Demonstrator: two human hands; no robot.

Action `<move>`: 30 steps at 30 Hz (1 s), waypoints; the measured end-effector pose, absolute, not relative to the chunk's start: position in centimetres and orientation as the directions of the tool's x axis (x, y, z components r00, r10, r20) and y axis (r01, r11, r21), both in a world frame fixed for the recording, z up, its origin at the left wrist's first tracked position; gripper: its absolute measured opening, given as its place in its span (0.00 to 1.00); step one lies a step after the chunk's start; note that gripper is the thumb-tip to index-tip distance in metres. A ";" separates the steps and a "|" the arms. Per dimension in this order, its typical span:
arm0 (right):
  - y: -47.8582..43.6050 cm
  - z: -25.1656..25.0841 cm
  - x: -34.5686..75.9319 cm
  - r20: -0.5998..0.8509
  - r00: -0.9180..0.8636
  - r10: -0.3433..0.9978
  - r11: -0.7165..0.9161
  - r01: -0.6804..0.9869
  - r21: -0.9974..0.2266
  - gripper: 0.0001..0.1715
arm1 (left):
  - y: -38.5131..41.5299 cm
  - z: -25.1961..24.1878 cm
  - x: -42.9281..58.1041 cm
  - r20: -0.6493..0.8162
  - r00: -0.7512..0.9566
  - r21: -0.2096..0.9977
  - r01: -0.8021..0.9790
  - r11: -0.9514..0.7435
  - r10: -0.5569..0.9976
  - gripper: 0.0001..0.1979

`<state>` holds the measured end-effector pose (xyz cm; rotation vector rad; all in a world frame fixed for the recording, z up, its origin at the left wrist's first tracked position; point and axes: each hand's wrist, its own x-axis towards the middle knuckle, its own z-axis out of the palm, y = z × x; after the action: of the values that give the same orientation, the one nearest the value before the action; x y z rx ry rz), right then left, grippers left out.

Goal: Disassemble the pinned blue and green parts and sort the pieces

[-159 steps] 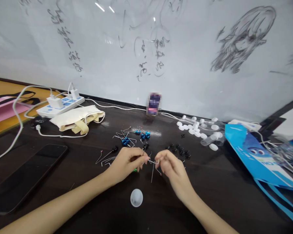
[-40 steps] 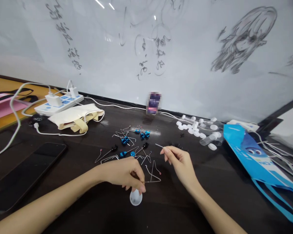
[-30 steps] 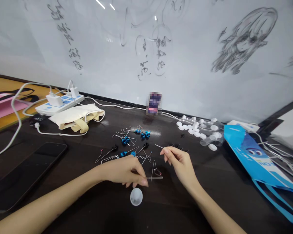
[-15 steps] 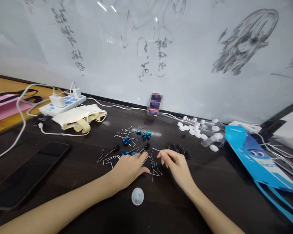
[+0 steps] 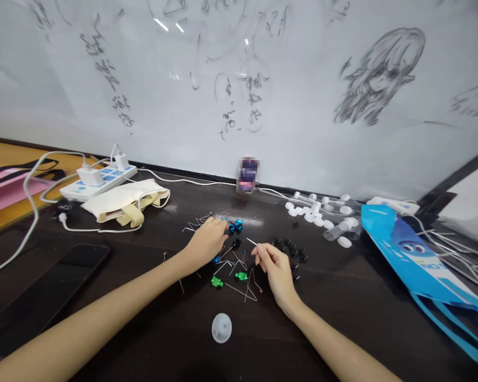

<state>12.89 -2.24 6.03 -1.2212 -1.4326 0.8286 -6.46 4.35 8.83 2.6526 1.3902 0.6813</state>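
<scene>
My left hand [image 5: 207,241] reaches forward over the pile of bent wire pins and small blue pieces [image 5: 234,226], its fingertips at the blue ones; whether it grips one is hidden. My right hand [image 5: 273,265] is pinched on a thin straight wire pin [image 5: 252,242] that sticks out up and left. Two green pieces [image 5: 217,281] lie on the dark table between my hands, with loose wire pins [image 5: 241,291] beside them. A small white cap [image 5: 222,327] lies nearer to me.
Black small parts [image 5: 292,248] lie right of my right hand. White caps and clear tubes [image 5: 322,212] are further back right. A blue bag [image 5: 414,254] is at right, a phone [image 5: 43,294] at left, a cloth bag [image 5: 123,199] and power strip [image 5: 97,178] behind.
My left hand let go of the bent wire near the white cap and moved forward to the blue pieces. The green pieces are now uncovered. My right hand stayed pinched on its pin.
</scene>
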 end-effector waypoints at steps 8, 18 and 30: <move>-2.0 5.9 13.2 0.226 0.036 0.974 0.215 0.187 -0.958 0.19 | 10.0 7.7 -1.5 0.379 0.472 0.226 0.787 -0.574 0.796 0.17; -2.0 6.1 13.3 0.235 0.103 0.967 0.224 0.110 -0.968 0.18 | 9.5 8.1 -1.9 0.481 0.467 0.403 0.634 -0.660 0.742 0.02; -2.5 6.5 12.9 0.294 0.094 0.951 0.275 0.179 -0.945 0.17 | 4.1 11.2 -7.4 0.155 0.224 0.911 -0.409 -0.052 0.962 0.10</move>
<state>12.87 -2.51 6.54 -1.1606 -1.3604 0.8243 -7.38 4.13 11.25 1.0853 0.6717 1.2632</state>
